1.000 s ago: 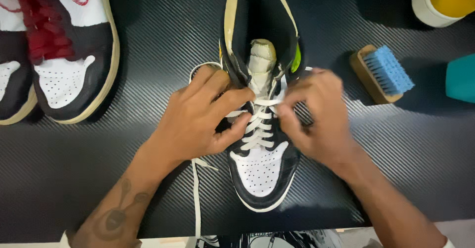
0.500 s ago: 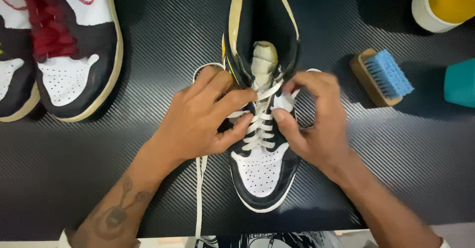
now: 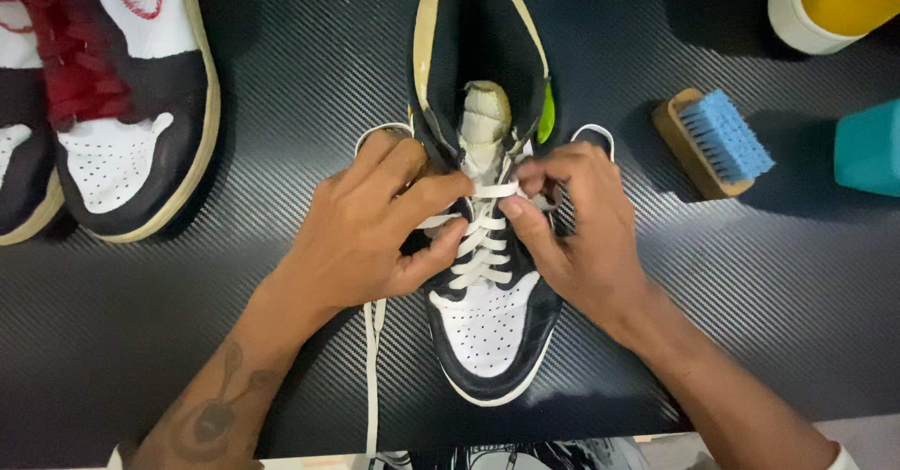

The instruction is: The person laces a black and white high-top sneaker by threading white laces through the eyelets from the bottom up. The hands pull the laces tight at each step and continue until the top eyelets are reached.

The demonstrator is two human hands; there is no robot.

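A black and white high-top sneaker (image 3: pixel 487 329) lies on a dark carbon-pattern mat (image 3: pixel 281 104), toe toward me, with cream laces (image 3: pixel 480 240) crossing its front. My left hand (image 3: pixel 375 231) presses on the left side of the shoe, thumb and forefinger at the lace near the upper eyelets. My right hand (image 3: pixel 577 231) pinches the lace on the right side, just below the cream tongue (image 3: pixel 486 114). A loose lace end (image 3: pixel 372 376) trails down under my left wrist toward the mat's front edge.
A red-laced black and white sneaker (image 3: pixel 122 95) lies at the far left, with another shoe (image 3: pixel 19 170) beside it. A wooden brush with blue bristles (image 3: pixel 712 142) sits to the right, near a teal object (image 3: pixel 870 147) and a white and yellow container (image 3: pixel 830 1).
Both hands have crept up the shoe toward the tongue. My right fingers have shifted inward onto the lace at the upper eyelets. The shoe stays in place.
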